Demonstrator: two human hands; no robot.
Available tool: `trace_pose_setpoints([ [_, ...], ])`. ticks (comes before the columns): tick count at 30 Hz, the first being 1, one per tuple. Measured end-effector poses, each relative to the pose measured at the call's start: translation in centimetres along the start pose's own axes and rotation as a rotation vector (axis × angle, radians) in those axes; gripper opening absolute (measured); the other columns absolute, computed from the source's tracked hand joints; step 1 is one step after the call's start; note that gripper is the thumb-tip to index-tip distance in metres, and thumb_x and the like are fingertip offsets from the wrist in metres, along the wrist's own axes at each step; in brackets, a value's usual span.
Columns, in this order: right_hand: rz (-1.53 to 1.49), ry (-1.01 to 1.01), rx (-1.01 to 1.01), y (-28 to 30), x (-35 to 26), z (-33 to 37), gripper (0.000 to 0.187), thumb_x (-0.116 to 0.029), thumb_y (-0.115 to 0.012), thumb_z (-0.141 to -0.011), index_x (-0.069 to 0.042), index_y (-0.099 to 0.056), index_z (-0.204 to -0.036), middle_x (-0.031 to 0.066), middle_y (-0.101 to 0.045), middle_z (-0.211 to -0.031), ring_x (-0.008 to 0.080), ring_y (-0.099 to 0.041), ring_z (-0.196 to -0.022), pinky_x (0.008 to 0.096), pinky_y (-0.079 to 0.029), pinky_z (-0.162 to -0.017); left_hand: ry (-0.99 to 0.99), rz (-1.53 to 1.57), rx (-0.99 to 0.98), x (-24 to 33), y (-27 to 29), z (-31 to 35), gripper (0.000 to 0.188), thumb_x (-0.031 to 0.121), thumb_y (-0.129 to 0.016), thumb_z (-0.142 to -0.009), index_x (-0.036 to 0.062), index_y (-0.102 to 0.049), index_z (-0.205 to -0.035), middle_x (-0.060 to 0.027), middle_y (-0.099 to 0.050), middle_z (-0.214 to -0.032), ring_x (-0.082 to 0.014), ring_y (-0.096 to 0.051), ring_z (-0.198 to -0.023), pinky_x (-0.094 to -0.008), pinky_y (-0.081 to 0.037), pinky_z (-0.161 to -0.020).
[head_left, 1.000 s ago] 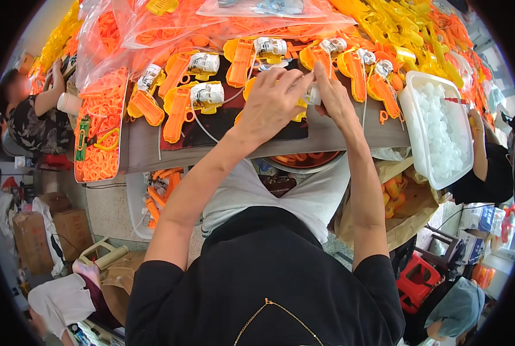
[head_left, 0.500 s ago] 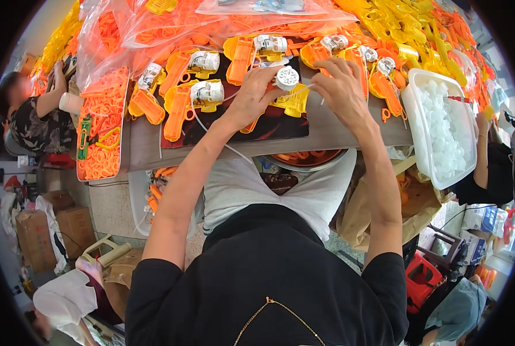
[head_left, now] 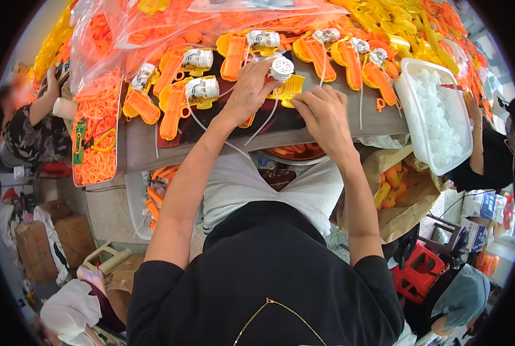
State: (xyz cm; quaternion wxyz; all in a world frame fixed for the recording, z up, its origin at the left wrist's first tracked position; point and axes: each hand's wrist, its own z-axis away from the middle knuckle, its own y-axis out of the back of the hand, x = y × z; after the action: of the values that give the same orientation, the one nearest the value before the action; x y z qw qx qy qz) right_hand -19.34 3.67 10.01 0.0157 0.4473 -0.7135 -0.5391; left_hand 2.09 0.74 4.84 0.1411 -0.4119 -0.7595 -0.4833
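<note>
My left hand is closed around a partly assembled orange and yellow toy gun. Its round white patterned part shows at my fingertips, and a yellow shell piece sticks out below. From the white part a thin white cord hangs free over the table edge. To the right, my right hand has its fingers curled together beside the yellow piece; whatever they pinch is hidden. Similar toy guns with white cylinders lie around, such as one toy gun left of my left hand and another toy gun at the right.
A tray of small orange parts stands at the left, a white tub of translucent pieces at the right. Orange and yellow parts pile up at the back under plastic bags. A paper bag sits below the table's right side. Other people work on both sides.
My right hand has let go of the white cord and come down toward the table edge, fingers now curled. The cord now dangles from the white part. My left hand keeps its hold.
</note>
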Motion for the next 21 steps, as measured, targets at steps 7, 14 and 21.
trace_pose_setpoints([
  [7, 0.031, 0.053, -0.042, -4.1, 2.9, -1.2, 0.017, -0.019, -0.062, -0.095, -0.006, -0.071, -0.101, 0.0064, -0.062, -0.094, 0.0244, -0.056, -0.096, 0.0389, -0.037, -0.091, -0.053, 0.035, 0.064, 0.3, -0.7, -0.1, 0.048, 0.019, -0.069, -0.090, 0.0030, -0.054, -0.133, -0.0163, -0.063, -0.118, -0.0335, -0.056, -0.114, -0.0442, -0.040, -0.102],
  [14, -0.295, -0.370, 0.220, -7.1, 2.2, -1.2, 0.017, -0.018, -0.075, -0.087, -0.004, -0.071, -0.095, 0.0086, -0.064, -0.076, 0.0186, -0.058, -0.069, 0.0387, -0.039, -0.092, -0.027, 0.033, 0.063, 0.1, -0.3, 0.2, 0.047, 0.019, -0.069, -0.090, 0.0037, -0.055, -0.132, -0.0148, -0.064, -0.115, -0.0339, -0.057, -0.110, -0.0442, -0.041, -0.100],
  [21, -0.098, -0.457, 0.194, -6.7, 1.5, -0.8, 0.014, -0.021, -0.074, -0.088, -0.007, -0.074, -0.093, 0.0039, -0.064, -0.081, 0.0165, -0.056, -0.082, 0.0377, -0.036, -0.094, -0.044, 0.016, 0.075, 0.0, -0.8, 0.1, 0.048, 0.019, -0.069, -0.090, 0.0037, -0.054, -0.133, -0.0150, -0.064, -0.116, -0.0338, -0.057, -0.112, -0.0442, -0.040, -0.101],
])
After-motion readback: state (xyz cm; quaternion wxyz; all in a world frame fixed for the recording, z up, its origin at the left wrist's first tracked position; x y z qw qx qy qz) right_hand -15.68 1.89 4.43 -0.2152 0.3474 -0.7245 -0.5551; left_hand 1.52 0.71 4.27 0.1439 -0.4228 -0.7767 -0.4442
